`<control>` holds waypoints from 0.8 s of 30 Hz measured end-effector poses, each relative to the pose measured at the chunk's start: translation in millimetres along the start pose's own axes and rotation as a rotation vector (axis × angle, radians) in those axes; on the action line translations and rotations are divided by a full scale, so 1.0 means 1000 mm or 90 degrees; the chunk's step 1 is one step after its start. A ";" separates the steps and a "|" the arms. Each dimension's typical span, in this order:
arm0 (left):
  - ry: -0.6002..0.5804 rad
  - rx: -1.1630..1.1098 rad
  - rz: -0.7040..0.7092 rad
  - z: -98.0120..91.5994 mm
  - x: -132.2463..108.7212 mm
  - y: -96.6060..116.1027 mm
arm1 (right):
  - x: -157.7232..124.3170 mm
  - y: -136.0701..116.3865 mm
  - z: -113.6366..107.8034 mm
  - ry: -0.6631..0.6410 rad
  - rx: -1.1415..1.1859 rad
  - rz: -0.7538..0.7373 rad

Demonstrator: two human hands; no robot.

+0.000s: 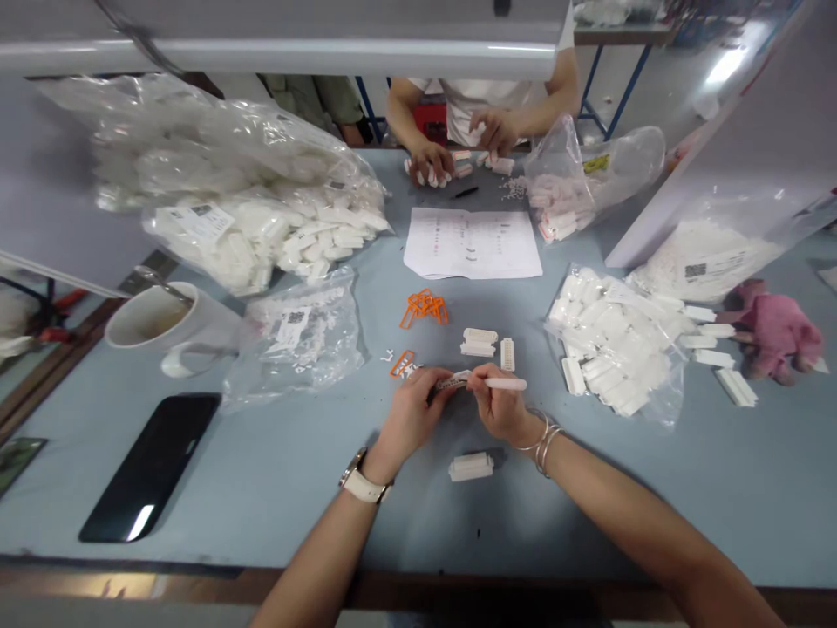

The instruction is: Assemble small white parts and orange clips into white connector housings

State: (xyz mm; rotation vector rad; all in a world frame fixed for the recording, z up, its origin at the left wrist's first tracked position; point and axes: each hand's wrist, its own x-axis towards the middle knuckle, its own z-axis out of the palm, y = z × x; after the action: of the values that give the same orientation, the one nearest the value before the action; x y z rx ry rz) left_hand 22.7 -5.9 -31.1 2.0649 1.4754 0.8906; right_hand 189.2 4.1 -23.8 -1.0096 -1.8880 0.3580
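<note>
My left hand (417, 412) is closed on a small white plastic connector housing (452, 381), held just above the table. Between the fingers of my right hand (500, 408) is a white pen-like tool (506, 384), its tip meeting the housing. Just beyond my hands lie a pair of white housings (479, 342) and a narrower one (507, 354) with rows of holes. Another white housing (471, 467) rests nearer to me, below my hands. An orange frame (402, 363) and tiny white clips (388, 356) lie beside my left hand.
Several orange frames (425, 307) are heaped beyond. Bags of white parts stand left (255, 235) and right (615, 340). A mug (147, 336) with a spoon, a phone (153, 467) and printed sheets (472, 244) lie around. Opposite, a co-worker's hands (432, 164) handle parts.
</note>
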 end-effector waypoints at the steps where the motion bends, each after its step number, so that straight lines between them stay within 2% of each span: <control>1: -0.005 0.000 -0.001 0.000 0.000 0.000 | 0.000 0.000 0.000 -0.009 -0.003 0.007; 6: -0.005 0.007 -0.004 0.000 0.000 0.000 | 0.001 0.001 0.004 -0.044 -0.029 0.039; 13: -0.008 0.003 0.002 0.000 0.001 0.001 | -0.002 0.001 0.000 -0.031 0.016 0.033; 19: -0.005 0.003 0.009 -0.001 0.002 0.002 | 0.001 0.001 0.004 -0.044 -0.026 0.047; 24: -0.003 0.006 -0.002 -0.001 0.001 0.001 | 0.000 0.001 0.002 -0.020 -0.002 0.029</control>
State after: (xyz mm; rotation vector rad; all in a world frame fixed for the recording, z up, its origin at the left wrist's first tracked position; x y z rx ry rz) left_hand 23.0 -5.1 -29.9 2.0702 1.4826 0.8779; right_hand 187.9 4.6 -25.5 -1.0562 -1.8962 0.4011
